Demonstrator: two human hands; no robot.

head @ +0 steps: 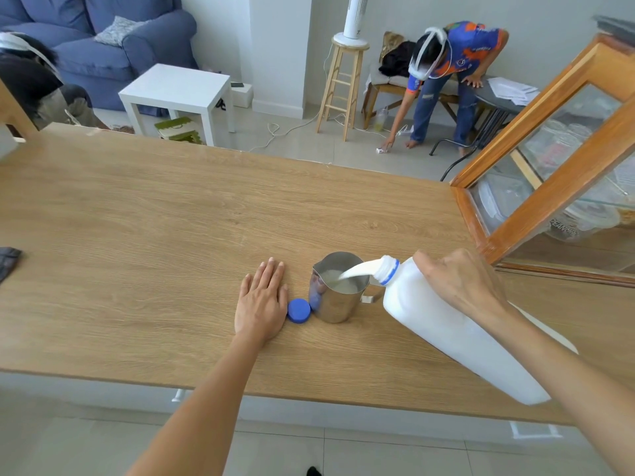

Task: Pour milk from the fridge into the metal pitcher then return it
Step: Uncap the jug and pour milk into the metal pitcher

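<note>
A white plastic milk jug (443, 321) with a blue neck ring is tipped to the left, and my right hand (460, 283) grips its handle from above. A white stream of milk runs from its mouth into the metal pitcher (335, 304), which stands upright on the wooden table (154, 235) and holds some milk. The blue cap (298, 310) lies on the table just left of the pitcher. My left hand (263, 300) rests flat on the table with straight fingers, right beside the cap.
A wood-framed glass cabinet door (549, 173) stands open at the right, close behind the jug. A dark cloth (8, 259) lies at the table's left edge. Beyond the table are a white side table, a stool with a fan, a blue sofa and two people.
</note>
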